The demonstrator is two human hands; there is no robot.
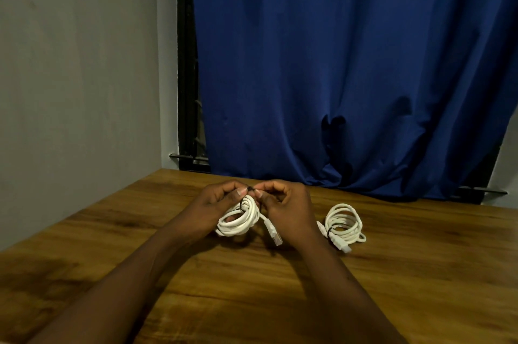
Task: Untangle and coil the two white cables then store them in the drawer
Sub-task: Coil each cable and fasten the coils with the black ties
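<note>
pinching one tie (249, 189): left hand (215, 203), right hand (286, 203); two coils (238, 221) (345, 224).

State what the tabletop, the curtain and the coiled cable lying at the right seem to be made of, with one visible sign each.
Tabletop: wood or wood-look laminate, satin finish; brown grain streaks and a soft sheen.
Curtain: woven cloth, matt blue; it hangs in soft folds.
Coiled cable: probably plastic-sheathed, smooth white; it holds even round loops.
</note>
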